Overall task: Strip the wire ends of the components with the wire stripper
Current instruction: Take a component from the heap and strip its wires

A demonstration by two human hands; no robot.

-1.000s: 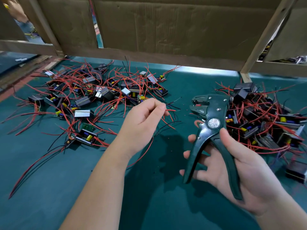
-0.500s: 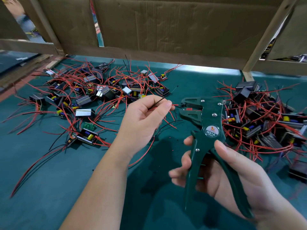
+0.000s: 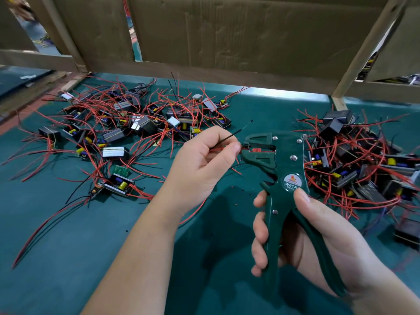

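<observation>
Only one readable bit here: the round sticker [image 3: 292,181] at the pivot of the green wire stripper [image 3: 284,151]. It says "W01A" in white letters on a dark band. Above that is an orange logo with tiny lettering, too small to make out. Below sits a smaller line that looks like "170mm" — the thumb of the right hand [image 3: 322,242] touches the sticker's edge there, so not sure. Any print on the components [image 3: 113,152] is too small to read.

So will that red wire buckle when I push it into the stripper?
Probably not: the left hand pinches the red wire right beside the stripper, leaving little free length. The black wire stands straight unsupported, suggesting short lengths stay fairly stiff.
</observation>
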